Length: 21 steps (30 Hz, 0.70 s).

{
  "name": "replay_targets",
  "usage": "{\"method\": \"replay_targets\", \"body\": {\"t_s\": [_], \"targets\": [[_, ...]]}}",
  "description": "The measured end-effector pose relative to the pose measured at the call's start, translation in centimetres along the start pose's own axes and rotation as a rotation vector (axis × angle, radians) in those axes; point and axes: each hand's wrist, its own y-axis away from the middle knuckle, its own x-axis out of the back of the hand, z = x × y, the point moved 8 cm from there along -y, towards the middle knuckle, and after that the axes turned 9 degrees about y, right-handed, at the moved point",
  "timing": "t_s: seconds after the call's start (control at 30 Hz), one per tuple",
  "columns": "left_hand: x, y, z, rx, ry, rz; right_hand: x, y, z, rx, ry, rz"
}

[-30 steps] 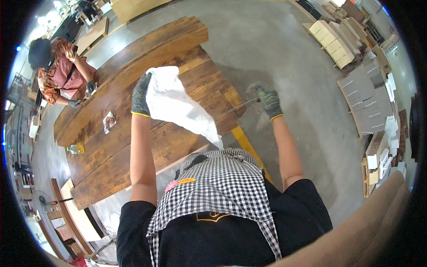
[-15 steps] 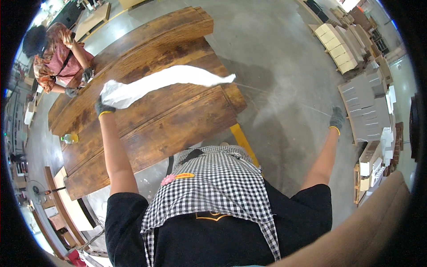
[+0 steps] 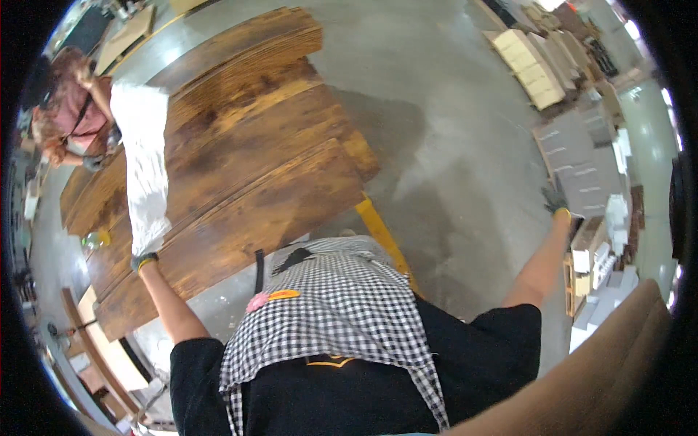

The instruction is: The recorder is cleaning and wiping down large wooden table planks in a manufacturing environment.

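My left hand point(image 3: 144, 261), in a dark glove with a yellow cuff, is closed on the gathered near end of a thin white sheet point(image 3: 147, 167). The sheet, soft plastic or foam by its look, stretches away from me over the left part of the brown wood-grain panels point(image 3: 269, 196). Its far end hangs near a co-worker. My right hand point(image 3: 556, 199), gloved alike, is held far out to the right above the floor. Its fingers are spread and nothing shows in them.
A co-worker point(image 3: 80, 116) with gloved hands stands at the panels' far left. A yellow-green bottle point(image 3: 96, 240) is at their left edge. Stacked grey boards point(image 3: 582, 160) and pale cartons point(image 3: 529, 73) line the right side. A yellow stripe point(image 3: 385, 236) marks the floor.
The white sheet has swung from lying rightward across the panels to pointing away from me at the left. My left hand has moved left and nearer to me; the right hand's fingers have spread.
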Motion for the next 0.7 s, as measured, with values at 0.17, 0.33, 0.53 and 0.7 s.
{"method": "replay_targets", "body": {"t_s": [0.17, 0.33, 0.53, 0.7], "targets": [[-2.2, 3.1, 0.4, -0.036, -0.024, -0.082, -3.2, 1.1, -8.2, 0.059, -0.674, -0.103], [-5.5, 4.0, 1.3, -0.118, 0.036, -0.109, -0.3, 2.1, -13.0, 0.074, -0.071, -0.069], [-10.9, -0.2, -6.6, -0.156, 0.971, -0.168, -4.1, 6.8, -19.2, 0.130, -0.647, -0.523], [-13.7, 5.4, 1.3, 0.222, 1.876, -0.495, -1.2, 9.7, -21.6, 0.539, 0.006, 0.271]]}}
